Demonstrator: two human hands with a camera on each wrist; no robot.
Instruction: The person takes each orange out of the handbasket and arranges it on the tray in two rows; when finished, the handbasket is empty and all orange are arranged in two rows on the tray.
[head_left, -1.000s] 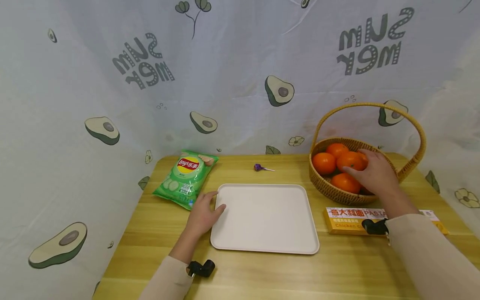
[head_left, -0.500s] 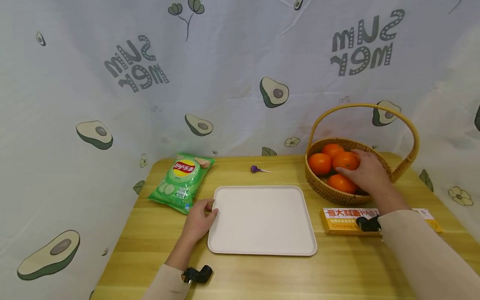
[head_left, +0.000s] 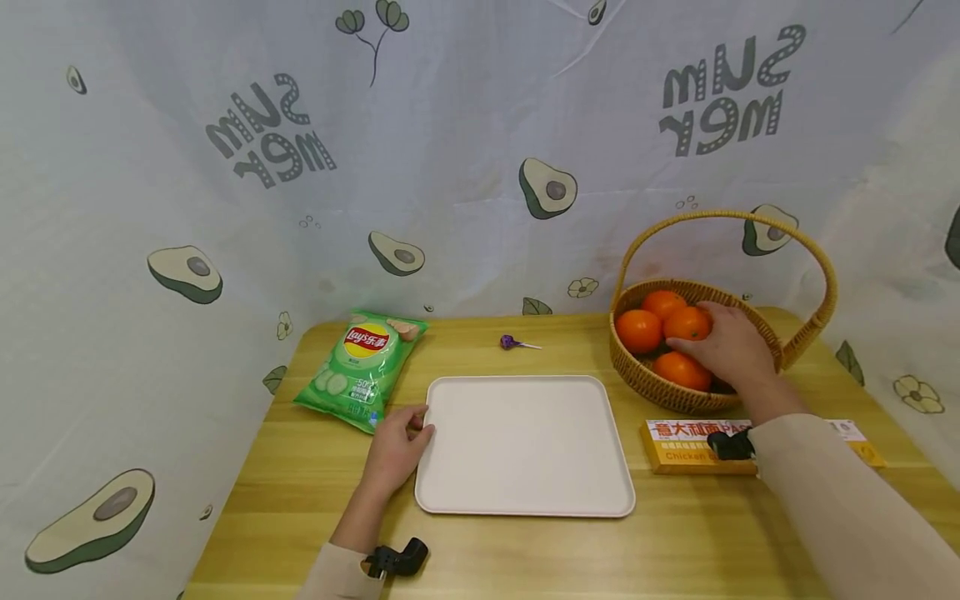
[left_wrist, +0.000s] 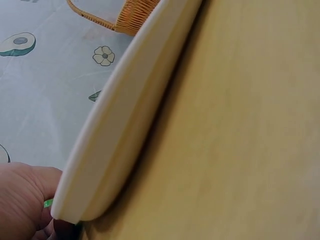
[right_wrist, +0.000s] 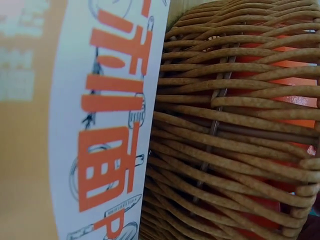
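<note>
My left hand [head_left: 396,450] pinches the left edge of a white rectangular tray [head_left: 525,446], thumb at the rim. In the left wrist view, the thumb and fingers meet the tray [left_wrist: 112,125] near its corner. My right hand [head_left: 731,346] reaches into a wicker basket [head_left: 652,387], its thumb and fingers around an orange [head_left: 686,323]. Several other oranges lie in the basket, among them a front one [head_left: 681,371] just below the thumb. The right wrist view has the basket's woven side [right_wrist: 235,115] filling the right; the hand is mostly hidden there.
A yellow and white pasta box [head_left: 693,446] lies in front of the basket, partly under my right sleeve. Left of the tray is a green chip bag [head_left: 363,367]. Behind the tray lies a purple lollipop [head_left: 510,342]. The basket's tall handle [head_left: 720,215] arches over the oranges.
My left thumb and fingers have drawn together on the tray's edge. My right hand stays in the basket, closing in around the orange. The whole head view has shifted slightly.
</note>
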